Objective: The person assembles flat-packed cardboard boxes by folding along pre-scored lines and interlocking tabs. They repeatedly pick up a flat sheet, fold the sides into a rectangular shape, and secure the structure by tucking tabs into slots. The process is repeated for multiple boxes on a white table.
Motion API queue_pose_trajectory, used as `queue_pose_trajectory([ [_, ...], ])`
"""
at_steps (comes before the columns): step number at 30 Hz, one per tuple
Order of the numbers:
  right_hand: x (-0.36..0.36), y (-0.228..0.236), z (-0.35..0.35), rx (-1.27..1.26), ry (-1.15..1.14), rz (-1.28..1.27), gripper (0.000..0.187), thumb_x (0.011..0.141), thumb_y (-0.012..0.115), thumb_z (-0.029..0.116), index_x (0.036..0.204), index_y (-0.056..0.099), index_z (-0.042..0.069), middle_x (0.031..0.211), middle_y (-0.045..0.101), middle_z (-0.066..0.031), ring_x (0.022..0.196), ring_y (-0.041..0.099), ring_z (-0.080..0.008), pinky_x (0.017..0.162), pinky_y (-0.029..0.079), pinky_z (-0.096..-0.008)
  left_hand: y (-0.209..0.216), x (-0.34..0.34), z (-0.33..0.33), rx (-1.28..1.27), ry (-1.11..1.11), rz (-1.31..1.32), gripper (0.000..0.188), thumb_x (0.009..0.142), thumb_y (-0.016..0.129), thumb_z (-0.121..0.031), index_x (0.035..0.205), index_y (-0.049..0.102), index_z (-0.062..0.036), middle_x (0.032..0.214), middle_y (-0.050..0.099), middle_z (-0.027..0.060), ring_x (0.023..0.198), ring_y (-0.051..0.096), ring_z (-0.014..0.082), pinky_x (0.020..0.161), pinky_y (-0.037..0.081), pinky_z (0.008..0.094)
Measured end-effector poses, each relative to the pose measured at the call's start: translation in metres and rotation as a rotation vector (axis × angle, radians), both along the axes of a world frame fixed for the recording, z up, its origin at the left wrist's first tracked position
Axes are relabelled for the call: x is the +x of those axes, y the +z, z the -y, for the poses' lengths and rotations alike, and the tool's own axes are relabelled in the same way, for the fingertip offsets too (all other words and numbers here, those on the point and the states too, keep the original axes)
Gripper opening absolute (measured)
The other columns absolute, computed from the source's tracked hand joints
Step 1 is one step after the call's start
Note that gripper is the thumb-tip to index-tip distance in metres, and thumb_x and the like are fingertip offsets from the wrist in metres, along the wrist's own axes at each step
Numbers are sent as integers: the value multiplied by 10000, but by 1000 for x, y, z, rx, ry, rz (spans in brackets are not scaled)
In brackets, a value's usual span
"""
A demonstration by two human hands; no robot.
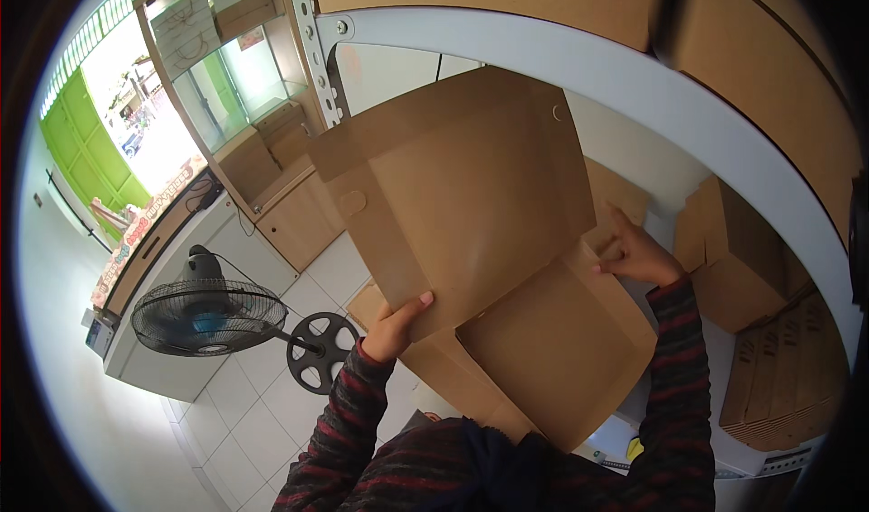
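Note:
In front of me is a brown cardboard box, partly folded, its shallow tray part resting close to my body. Its wide lid panel stands raised and tilted away, with side flaps and small half-round cuts. My left hand is closed on the lower left flap of the lid, thumb on the inner face and fingers hidden behind. Beside the right-hand fold between lid and tray is my right hand. Its index finger is stretched upward and its thumb lies apart, at the box's edge; the other fingers are partly hidden.
A standing fan with a round black base is on the tiled floor at left, near a cabinet. A grey metal shelf beam arches overhead. Cardboard boxes and stacked flat cartons stand at right.

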State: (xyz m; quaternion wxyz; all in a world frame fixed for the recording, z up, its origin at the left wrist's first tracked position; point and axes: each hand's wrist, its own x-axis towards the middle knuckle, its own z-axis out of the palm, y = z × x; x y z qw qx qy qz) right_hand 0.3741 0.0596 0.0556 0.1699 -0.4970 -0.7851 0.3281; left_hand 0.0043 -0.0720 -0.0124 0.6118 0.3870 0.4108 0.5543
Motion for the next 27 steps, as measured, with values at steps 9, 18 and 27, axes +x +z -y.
queue_pose_trajectory([
  [9, 21, -18, -26, -249, -65, -293, 475, 808, 742, 120, 1215, 514, 27, 787, 622, -9, 690, 546, -81, 608, 435, -242, 15, 6, -41, -89, -63, 11, 373, 880, 651, -129, 1217, 552, -2, 1093, 636, 101, 1002, 643, 216, 854, 531, 343],
  [18, 19, -28, -35, 6, -21, -521, 145, 912, 648, 152, 905, 589, 19, 869, 594, 21, 862, 562, -86, 800, 476, -263, 36, -3, -75, 259, 73, -731, 430, 943, 614, -321, 1169, 573, 43, 986, 689, 140, 882, 671, 208, 772, 529, 319],
  [27, 21, -24, -36, -163, -66, -523, 104, 922, 560, 140, 872, 570, 49, 890, 632, -22, 854, 657, -113, 792, 520, -273, 45, 46, 21, 240, -245, -1317, 347, 844, 659, -277, 932, 575, 48, 665, 639, 193, 635, 652, 366, 595, 517, 415],
])
